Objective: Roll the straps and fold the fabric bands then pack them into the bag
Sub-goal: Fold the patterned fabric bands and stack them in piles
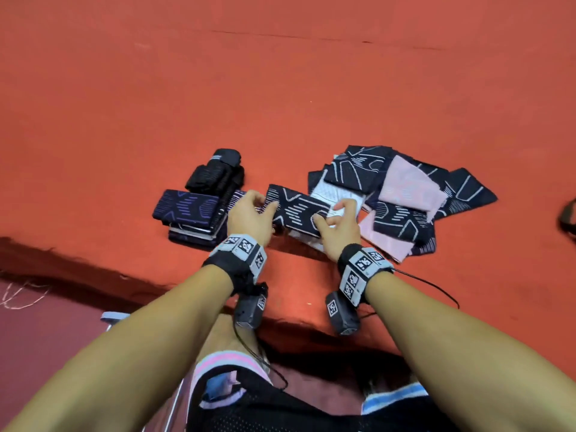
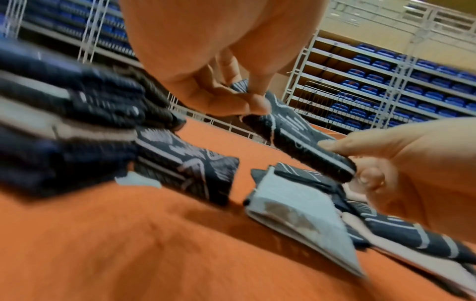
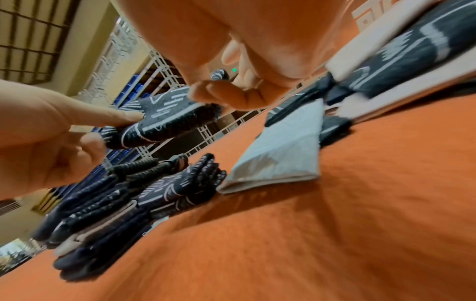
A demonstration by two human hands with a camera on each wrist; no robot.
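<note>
A dark navy fabric band (image 1: 296,210) with pale line patterns hangs folded above the orange cloth, held at both ends. My left hand (image 1: 249,213) pinches its left end (image 2: 257,106). My right hand (image 1: 339,222) pinches its right end (image 3: 201,106). Left of it lies a stack of folded bands (image 1: 190,216), with black rolled straps (image 1: 218,173) behind the stack. To the right lies a loose heap of navy, pink and white bands (image 1: 402,194). A pale folded band (image 3: 280,150) lies on the cloth just under the held one.
The orange cloth (image 1: 280,88) covers the whole table, and its near edge (image 1: 93,275) drops off at my knees. A dark object (image 1: 568,216) shows at the far right edge. Railings and shelving with blue seats (image 2: 386,91) stand beyond.
</note>
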